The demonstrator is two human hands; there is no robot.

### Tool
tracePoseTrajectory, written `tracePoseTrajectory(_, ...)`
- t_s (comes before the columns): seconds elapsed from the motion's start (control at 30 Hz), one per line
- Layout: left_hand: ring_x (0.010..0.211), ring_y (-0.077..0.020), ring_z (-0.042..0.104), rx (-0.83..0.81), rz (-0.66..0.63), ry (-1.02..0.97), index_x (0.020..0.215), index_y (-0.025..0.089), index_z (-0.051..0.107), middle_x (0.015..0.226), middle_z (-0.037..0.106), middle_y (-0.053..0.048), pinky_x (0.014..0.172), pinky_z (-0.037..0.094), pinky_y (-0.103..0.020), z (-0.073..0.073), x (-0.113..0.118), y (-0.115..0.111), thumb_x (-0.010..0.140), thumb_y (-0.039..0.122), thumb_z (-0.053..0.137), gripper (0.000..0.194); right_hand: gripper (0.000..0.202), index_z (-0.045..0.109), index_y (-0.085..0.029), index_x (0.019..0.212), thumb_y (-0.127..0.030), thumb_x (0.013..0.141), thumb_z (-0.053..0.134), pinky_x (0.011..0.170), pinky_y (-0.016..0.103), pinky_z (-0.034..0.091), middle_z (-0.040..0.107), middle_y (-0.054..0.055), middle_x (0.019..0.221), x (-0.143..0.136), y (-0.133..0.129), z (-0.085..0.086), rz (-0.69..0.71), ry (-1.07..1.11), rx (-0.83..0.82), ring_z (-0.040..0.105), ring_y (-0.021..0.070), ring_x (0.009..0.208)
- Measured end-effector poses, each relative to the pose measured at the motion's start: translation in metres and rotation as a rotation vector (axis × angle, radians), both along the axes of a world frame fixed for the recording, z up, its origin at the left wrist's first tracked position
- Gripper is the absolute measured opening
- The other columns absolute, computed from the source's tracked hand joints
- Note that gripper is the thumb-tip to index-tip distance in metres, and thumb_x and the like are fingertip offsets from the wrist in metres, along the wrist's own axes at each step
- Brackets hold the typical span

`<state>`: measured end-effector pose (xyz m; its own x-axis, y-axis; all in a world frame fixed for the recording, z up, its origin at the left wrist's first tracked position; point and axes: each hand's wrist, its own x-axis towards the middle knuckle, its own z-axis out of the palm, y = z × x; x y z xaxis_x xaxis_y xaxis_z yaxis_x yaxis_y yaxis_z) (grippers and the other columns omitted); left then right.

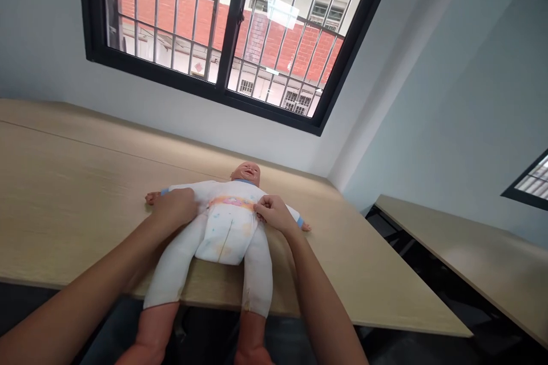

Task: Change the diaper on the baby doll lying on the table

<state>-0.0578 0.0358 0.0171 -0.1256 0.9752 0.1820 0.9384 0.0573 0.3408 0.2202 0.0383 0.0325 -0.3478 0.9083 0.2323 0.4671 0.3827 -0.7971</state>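
A baby doll (249, 173) lies on its back on the table, its head toward the window and its lower legs hanging over the near edge. It wears a white top with blue cuffs and white leggings. Around its hips is a white diaper (226, 234) with an orange-pink waistband. My right hand (273, 213) is closed in a pinch on the diaper's waistband edge at the right side. On the other side, my left hand (180, 206) is at the doll's waist, beside the diaper. Its fingers are blurred and mostly hidden behind the back of the hand.
The light wooden table (77, 194) runs along the wall beneath a barred window (220, 88) with a dark frame. A second wooden table (462, 245) stands to the right, past a dark gap. Part of another window (535, 179) shows at the right edge.
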Motion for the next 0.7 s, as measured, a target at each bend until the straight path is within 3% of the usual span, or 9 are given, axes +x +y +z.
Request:
tracePoseTrajectory(0.07,0.093,-0.0392,0.064,-0.043,0.035,0.116,0.088,0.013,0.064,0.096,0.068,-0.023,0.073,0.043,-0.040,0.001,-0.008,-0.004,0.071,0.030,0.060,0.024,0.018,0.048,-0.017,0.060,-0.027,0.075,0.053,0.052,0.022,0.034,0.053,-0.002,0.056,0.006,0.000,0.005,-0.004,-0.056,-0.002,0.045,0.0096,0.053)
tracePoseTrajectory(0.13,0.096,-0.0371,0.062,0.042,0.027,0.193,0.099,0.014,0.062,0.102,0.067,-0.021,0.074,0.044,-0.040,0.004,-0.006,-0.006,0.073,0.028,0.058,0.029,0.016,0.049,-0.017,0.059,-0.025,0.072,0.052,0.052,0.022,0.031,0.051,-0.003,0.055,0.015,0.001,0.007,-0.038,-0.156,0.008,0.043,0.0093,0.054)
tracePoseTrajectory(0.27,0.102,-0.0276,0.060,0.279,-0.238,0.061,0.106,0.017,0.057,0.108,0.064,-0.014,0.085,0.045,-0.036,0.014,0.022,-0.005,0.080,0.020,0.045,0.028,0.016,0.045,-0.017,0.053,-0.021,0.067,0.053,0.051,0.023,0.027,0.044,-0.004,0.053,0.036,0.007,0.003,-0.146,-0.377,-0.024,0.037,0.0086,0.054)
tracePoseTrajectory(0.33,0.106,-0.0258,0.059,0.294,-0.374,-0.048,0.110,0.017,0.055,0.113,0.062,-0.013,0.090,0.045,-0.035,0.014,0.040,-0.002,0.086,0.027,0.042,0.030,0.016,0.046,-0.017,0.052,-0.021,0.064,0.056,0.052,0.023,0.027,0.045,-0.003,0.051,0.044,0.009,0.000,-0.194,-0.477,-0.097,0.038,0.0095,0.054)
tracePoseTrajectory(0.4,0.107,-0.0274,0.058,0.240,-0.426,-0.107,0.113,0.016,0.055,0.114,0.061,-0.014,0.090,0.045,-0.036,0.010,0.052,0.000,0.089,0.040,0.041,0.037,0.016,0.050,-0.018,0.051,-0.021,0.062,0.061,0.052,0.024,0.028,0.048,-0.002,0.049,0.051,0.010,-0.002,-0.218,-0.554,-0.181,0.042,0.0114,0.055)
tracePoseTrajectory(0.5,0.107,-0.0307,0.058,0.143,-0.406,-0.125,0.110,0.015,0.055,0.112,0.060,-0.016,0.089,0.045,-0.040,0.000,0.062,0.001,0.090,0.054,0.038,0.047,0.018,0.052,-0.018,0.050,-0.022,0.059,0.067,0.053,0.024,0.029,0.048,-0.001,0.048,0.058,0.011,-0.001,-0.246,-0.579,-0.216,0.044,0.0125,0.055)
tracePoseTrajectory(0.7,0.108,-0.0335,0.056,0.225,-0.310,-0.062,0.110,0.013,0.053,0.110,0.058,-0.018,0.092,0.044,-0.044,-0.010,0.066,-0.005,0.090,0.056,0.038,0.050,0.021,0.059,-0.016,0.068,-0.037,0.070,0.062,0.055,0.023,0.032,0.053,-0.001,0.062,0.047,0.022,-0.005,-0.232,-0.313,0.037,0.044,0.0111,0.060)
